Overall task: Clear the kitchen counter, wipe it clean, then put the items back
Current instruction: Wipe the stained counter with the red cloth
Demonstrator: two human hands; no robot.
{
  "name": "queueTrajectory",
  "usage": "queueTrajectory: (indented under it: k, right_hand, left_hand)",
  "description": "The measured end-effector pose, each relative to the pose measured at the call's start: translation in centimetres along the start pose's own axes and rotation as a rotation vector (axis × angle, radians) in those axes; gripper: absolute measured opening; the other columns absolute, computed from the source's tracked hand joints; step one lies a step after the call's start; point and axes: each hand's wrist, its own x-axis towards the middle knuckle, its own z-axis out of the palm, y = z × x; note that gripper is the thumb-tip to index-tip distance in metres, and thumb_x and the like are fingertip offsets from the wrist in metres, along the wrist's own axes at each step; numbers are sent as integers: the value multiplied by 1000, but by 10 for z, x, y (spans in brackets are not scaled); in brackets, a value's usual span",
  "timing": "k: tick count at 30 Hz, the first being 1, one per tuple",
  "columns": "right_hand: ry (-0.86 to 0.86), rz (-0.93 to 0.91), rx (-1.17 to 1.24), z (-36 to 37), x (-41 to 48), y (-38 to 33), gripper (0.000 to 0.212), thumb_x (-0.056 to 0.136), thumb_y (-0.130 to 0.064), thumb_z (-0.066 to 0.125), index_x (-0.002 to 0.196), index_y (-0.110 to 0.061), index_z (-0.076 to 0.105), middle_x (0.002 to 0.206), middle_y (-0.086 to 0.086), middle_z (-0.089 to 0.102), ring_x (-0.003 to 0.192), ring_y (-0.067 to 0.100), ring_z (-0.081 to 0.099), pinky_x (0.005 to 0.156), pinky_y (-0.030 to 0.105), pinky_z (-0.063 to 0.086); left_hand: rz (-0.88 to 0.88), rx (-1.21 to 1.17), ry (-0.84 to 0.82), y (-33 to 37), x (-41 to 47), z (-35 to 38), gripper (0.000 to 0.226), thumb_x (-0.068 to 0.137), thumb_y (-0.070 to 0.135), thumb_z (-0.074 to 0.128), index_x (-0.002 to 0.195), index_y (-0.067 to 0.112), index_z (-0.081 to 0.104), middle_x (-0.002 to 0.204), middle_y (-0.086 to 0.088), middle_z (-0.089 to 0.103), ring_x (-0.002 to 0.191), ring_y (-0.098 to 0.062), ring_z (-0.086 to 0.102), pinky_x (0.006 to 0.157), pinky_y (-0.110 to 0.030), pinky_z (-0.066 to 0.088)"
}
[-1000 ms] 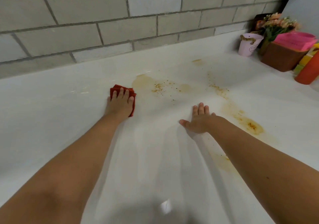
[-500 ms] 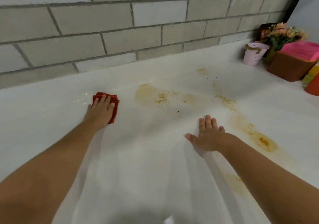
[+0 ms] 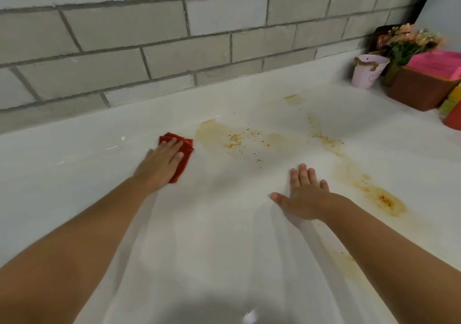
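My left hand point(image 3: 162, 164) lies flat on a folded red cloth point(image 3: 185, 149) and presses it onto the white counter point(image 3: 224, 236). The cloth's right edge sits just left of a pale brown stain with dark specks point(image 3: 224, 136). My right hand point(image 3: 304, 194) rests palm down on the counter with fingers spread, holding nothing. More brown residue runs to its right, ending in a darker orange patch point(image 3: 384, 199). A small stain point(image 3: 291, 99) sits near the wall, and a faint smear point(image 3: 344, 258) shows beside my right forearm.
At the back right corner stand a pink bucket point(image 3: 368, 73), a flower bunch point(image 3: 411, 39), a brown box point(image 3: 421, 86) with a pink sheet on top, and an orange-red object point(image 3: 454, 119) at the frame edge. A grey brick wall point(image 3: 199, 36) backs the counter.
My left hand slid the cloth left, away from the stain, then back right to the stain's edge. My right hand stayed flat on the counter.
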Motion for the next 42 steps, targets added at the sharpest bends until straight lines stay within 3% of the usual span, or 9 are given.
queueTrajectory:
  k: [3,11,18,24,28,34,38,40,42]
  right_hand:
    - [-2,-8,-3,1,1,1,86,92,-65,16,145,-9,-22,152,12,-30,142,28,-24,116,45,-6]
    - [-1,-24,9,2,1,2,86,92,-65,15,145,-9,-23,151,12,-32,141,28,-26,116,45,-8]
    - [0,-33,2,0,0,4,87,91,-66,16,145,-10,-22,151,12,-31,142,28,-25,117,44,-7]
    - [7,-26,2,1,3,4,88,91,-67,18,146,-10,-21,152,12,-31,142,27,-25,116,44,-8]
    - [3,-15,2,3,5,4,88,90,-67,17,145,-10,-22,151,11,-31,142,27,-25,116,45,-8]
    - [-2,-16,10,1,4,4,89,90,-68,19,146,-11,-21,152,11,-30,142,28,-25,117,45,-8]
    - [9,-23,22,0,2,5,89,90,-67,20,146,-11,-20,152,11,-29,142,27,-24,117,45,-8]
    - [18,-31,16,2,1,5,89,90,-68,19,146,-10,-20,153,11,-29,143,27,-24,117,45,-8]
    - [29,-37,14,3,1,6,89,90,-68,18,146,-10,-20,153,12,-28,143,28,-23,117,45,-7]
  left_hand:
    - [-112,44,18,-7,33,-4,49,102,34,19,148,17,21,158,-2,12,145,-23,11,115,-43,11]
    - [-99,88,0,38,67,10,53,101,38,14,149,15,16,158,-4,11,145,-27,10,116,-43,12]
    - [259,49,-93,74,-46,20,61,93,53,9,149,29,7,152,19,-5,142,-3,-7,116,-27,-2]
    - [-88,15,10,31,28,9,53,101,39,18,149,17,17,158,-1,11,145,-22,9,116,-45,9]
    - [-116,113,-5,50,60,17,53,101,37,14,149,15,17,158,-6,11,144,-30,10,114,-49,10]
    - [136,106,-77,100,-14,29,58,98,47,10,150,20,11,158,3,4,146,-19,3,117,-38,7]
    - [272,36,-114,81,-105,19,99,59,80,-28,144,35,-4,148,23,-9,140,0,-12,112,-21,-6]
    - [216,11,-102,53,-101,15,88,68,81,-16,142,35,-4,146,27,-9,137,3,-12,111,-18,-6]
    - [104,1,-50,28,-68,12,62,94,57,14,148,27,6,154,16,-2,143,-5,-4,114,-27,1]
